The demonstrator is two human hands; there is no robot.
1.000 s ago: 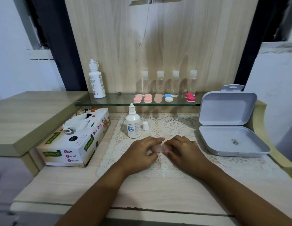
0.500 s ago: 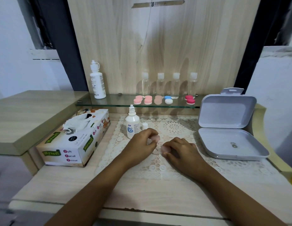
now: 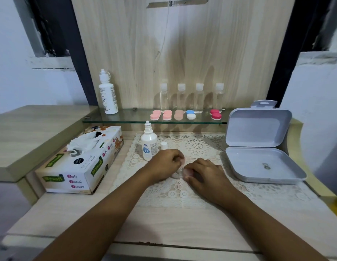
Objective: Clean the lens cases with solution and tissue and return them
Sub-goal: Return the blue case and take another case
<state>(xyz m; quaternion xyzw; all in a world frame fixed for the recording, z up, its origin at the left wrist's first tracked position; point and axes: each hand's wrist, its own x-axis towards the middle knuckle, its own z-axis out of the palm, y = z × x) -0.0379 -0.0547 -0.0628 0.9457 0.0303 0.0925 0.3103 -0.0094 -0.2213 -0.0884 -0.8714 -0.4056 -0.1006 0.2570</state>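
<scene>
Between left hand (image 3: 164, 164) and right hand (image 3: 206, 175), the lens case (image 3: 187, 171) runs left-to-right.

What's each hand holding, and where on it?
Left hand pinches a pale pink cap in its fingertips; right hand pinches the lens case at its pink end.

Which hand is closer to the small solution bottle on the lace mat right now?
Left. The left hand sits just right of the small solution bottle, close beside it; the right hand lies farther right, beyond the left hand.
</scene>
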